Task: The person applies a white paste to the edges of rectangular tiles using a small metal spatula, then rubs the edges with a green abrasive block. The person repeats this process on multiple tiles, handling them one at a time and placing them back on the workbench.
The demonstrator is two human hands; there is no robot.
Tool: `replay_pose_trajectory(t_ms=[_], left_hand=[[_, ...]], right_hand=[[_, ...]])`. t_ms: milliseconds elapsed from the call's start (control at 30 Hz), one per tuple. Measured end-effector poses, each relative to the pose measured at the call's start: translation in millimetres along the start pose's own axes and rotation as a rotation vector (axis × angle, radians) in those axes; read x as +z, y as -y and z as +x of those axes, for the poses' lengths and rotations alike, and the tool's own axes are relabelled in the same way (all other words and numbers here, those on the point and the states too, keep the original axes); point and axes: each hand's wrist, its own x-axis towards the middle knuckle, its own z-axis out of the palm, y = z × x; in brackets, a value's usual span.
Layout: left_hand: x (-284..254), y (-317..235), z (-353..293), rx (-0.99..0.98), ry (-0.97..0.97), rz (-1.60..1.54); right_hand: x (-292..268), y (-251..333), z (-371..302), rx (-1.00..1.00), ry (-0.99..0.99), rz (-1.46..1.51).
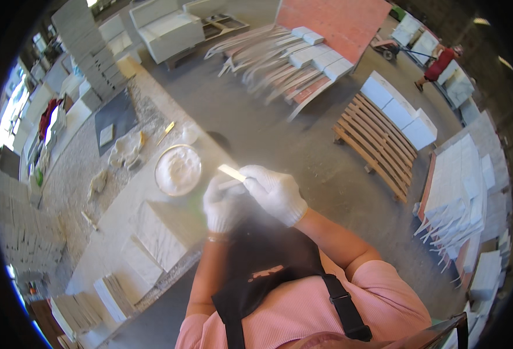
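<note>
White knitted gloves cover both hands, held close together at the bench's edge. My right hand (274,192) is closed around a flat, pale yellowish strip (231,173), which points to the left. My left hand (218,206) is curled, slightly smeared by motion, with a thin whitish piece showing at its fingers; its kind is unclear. Left of the hands, a round bowl (162,157) holds white paste (178,171). Grey-veined marble tiles (166,235) lie on the bench near my left forearm. A small yellow tool (166,132) and a small whitish round container (189,136) are beyond the bowl.
The dusty bench (117,215) runs along my left, with tile stacks (114,296) at its near end. Ahead stands a red-backed rack (332,26) with white blocks. A wooden pallet (375,142) and more tile stacks (457,192) are on the right. A person in red (442,63) is far right.
</note>
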Motion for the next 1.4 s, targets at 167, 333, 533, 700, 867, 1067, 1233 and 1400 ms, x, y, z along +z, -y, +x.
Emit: replay_pose_trajectory(t_ms=[167,333,533,700,867,1067,1233,1400], left_hand=[[-13,6,14,-0.097,0.078,-0.354],[-1,-21,4,0.116,0.023,0.338],[30,-106,-7,0.281,-0.052,0.348],[33,-201,-36,0.295,-0.054,0.553],[-13,-254,-42,0.065,0.026,0.923],[-90,-239,-20,-0.222,0.138,1.126],[-122,-227,-16,-0.339,0.21,1.129],[-126,-212,-21,-0.135,0.171,1.192]], right_hand=[[1,11,-2,0.189,0.148,-0.078],[2,19,-7,0.035,0.038,0.135],[-66,5,-37,0.336,-0.043,0.946],[-75,4,-63,0.621,-0.001,1.031],[-45,-3,-84,0.636,0.105,1.189],[-25,2,-90,0.668,0.198,1.229],[-22,9,-89,0.715,0.235,1.078],[-10,16,-86,0.671,0.236,1.059]])
